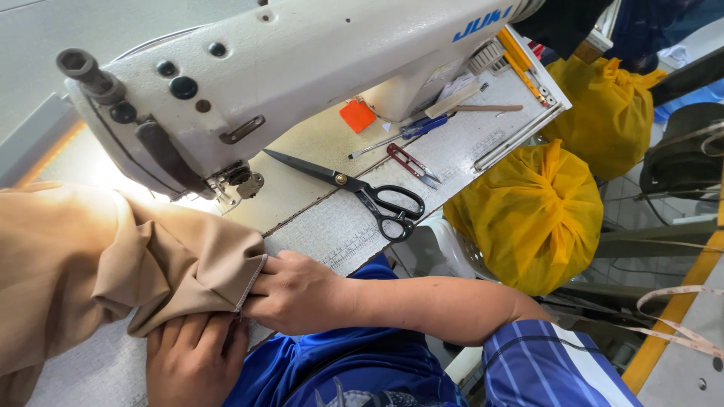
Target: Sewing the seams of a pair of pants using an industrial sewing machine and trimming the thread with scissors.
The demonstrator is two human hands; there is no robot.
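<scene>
A tan fabric (90, 256) lies bunched on the sewing table (354, 226), just in front of the white sewing machine (286, 68) and its presser foot (234, 183). My right hand (298, 294) pinches the fabric's stitched edge at the table's near side. My left hand (192, 358) sits just below it, fingers tucked under the folded cloth and gripping it. Both hands are close together, touching the same fold.
Black scissors (377, 197) lie open-handled on the table right of the machine. Beyond them are red thread snips (411, 162), a blue-handled screwdriver (411, 130) and an orange tag (357, 115). Two tied yellow bags (539, 215) stand right of the table. A measuring tape (679, 316) hangs at the far right.
</scene>
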